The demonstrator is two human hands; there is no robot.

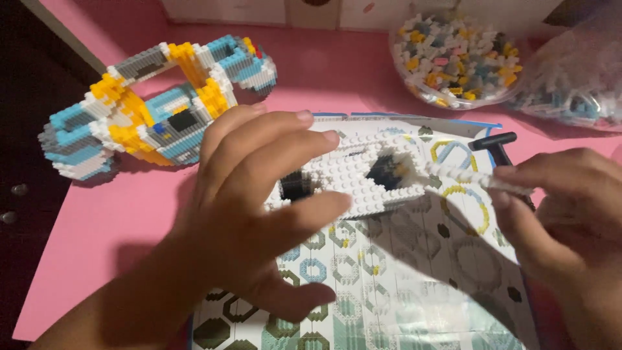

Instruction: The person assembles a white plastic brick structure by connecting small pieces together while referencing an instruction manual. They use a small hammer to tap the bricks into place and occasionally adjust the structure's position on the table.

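The left hand is gripping a white brick model, fingers curled over its top and thumb underneath, holding it just above the instruction sheet. The right hand is pinching a thin white brick strip between thumb and fingers, its far end touching the model's right side. A finished blue, yellow and white build is lying on the pink table, and a bowl of loose bricks is sitting behind.

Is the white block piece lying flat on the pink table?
No, the left hand holds the white block piece up above the instruction sheet.
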